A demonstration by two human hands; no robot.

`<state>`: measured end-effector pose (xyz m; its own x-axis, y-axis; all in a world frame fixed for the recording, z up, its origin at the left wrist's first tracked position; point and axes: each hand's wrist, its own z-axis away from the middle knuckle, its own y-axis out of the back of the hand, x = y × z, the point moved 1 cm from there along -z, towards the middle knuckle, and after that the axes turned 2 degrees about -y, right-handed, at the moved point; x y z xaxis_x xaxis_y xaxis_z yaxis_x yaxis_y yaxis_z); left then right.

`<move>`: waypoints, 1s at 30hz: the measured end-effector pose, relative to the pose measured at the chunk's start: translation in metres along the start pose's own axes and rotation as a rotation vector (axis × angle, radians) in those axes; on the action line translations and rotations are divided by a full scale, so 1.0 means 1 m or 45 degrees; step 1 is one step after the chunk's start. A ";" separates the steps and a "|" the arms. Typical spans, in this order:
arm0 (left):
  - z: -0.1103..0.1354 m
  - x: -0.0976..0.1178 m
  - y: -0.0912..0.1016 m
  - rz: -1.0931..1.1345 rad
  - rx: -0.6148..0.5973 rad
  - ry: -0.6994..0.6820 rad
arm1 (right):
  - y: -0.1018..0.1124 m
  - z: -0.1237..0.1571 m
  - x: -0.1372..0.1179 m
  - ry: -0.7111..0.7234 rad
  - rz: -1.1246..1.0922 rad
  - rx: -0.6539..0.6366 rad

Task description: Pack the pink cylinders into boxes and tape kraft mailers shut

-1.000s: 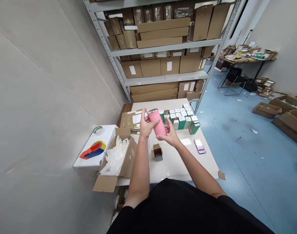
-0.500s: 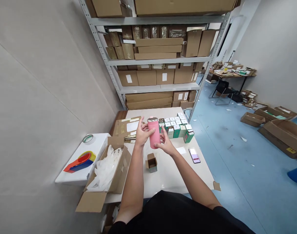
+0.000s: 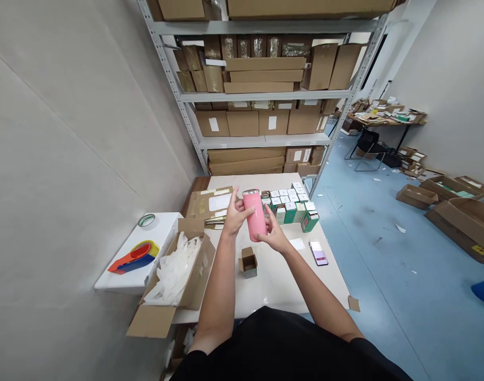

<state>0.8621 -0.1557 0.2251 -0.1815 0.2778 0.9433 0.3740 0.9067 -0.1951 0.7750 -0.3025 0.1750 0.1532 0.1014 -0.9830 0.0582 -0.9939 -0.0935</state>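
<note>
A pink tumbler (image 3: pixel 255 217) with a silver metal rim is held above the white table (image 3: pixel 273 286), leaning slightly to the left at its top. My left hand (image 3: pixel 236 214) grips its left side, the thumb across the front and the index finger pointing up. On the lower right side, my right hand (image 3: pixel 274 233) closes round it, thumb near the base. Below the tumbler stands a small open carton (image 3: pixel 248 264) with its flaps up. Behind my right hand are several small green and white boxes (image 3: pixel 290 211) in rows.
At the left, an open cardboard box (image 3: pixel 202 270) holds white plastic bags. A tape dispenser (image 3: pixel 136 256) and a tape roll (image 3: pixel 146 220) lie on a white surface. Flattened cardboard (image 3: pixel 198 205) lies at the back left, a phone (image 3: pixel 318 254) at the right. Metal shelving (image 3: pixel 265 142) rises behind the table.
The tumbler has tilted, its base shifting right, and its rim has turned in my hands. The whole view has shifted slightly. Both hands keep hold.
</note>
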 end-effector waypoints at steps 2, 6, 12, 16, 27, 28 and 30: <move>0.000 -0.002 0.002 -0.019 0.026 0.011 | 0.000 0.001 -0.003 0.001 0.050 0.078; -0.003 -0.005 0.007 -0.064 0.052 0.026 | 0.001 0.001 -0.005 0.035 0.125 0.127; 0.002 -0.002 0.010 -0.030 0.025 0.008 | -0.004 0.002 -0.002 0.042 0.154 0.098; 0.010 0.003 0.008 -0.025 0.069 0.016 | -0.009 0.007 -0.005 0.075 0.273 0.174; 0.023 0.011 0.006 -0.180 -0.039 -0.018 | -0.005 0.005 0.009 0.072 0.273 0.095; 0.025 0.009 0.007 -0.185 -0.057 -0.013 | -0.005 0.005 0.012 0.067 0.261 0.073; 0.030 0.003 0.008 -0.183 -0.092 -0.013 | -0.004 0.004 0.018 0.038 0.234 0.073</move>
<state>0.8376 -0.1383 0.2184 -0.2469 0.1502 0.9573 0.4082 0.9121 -0.0379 0.7731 -0.2973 0.1572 0.1854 -0.0814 -0.9793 -0.0296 -0.9966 0.0772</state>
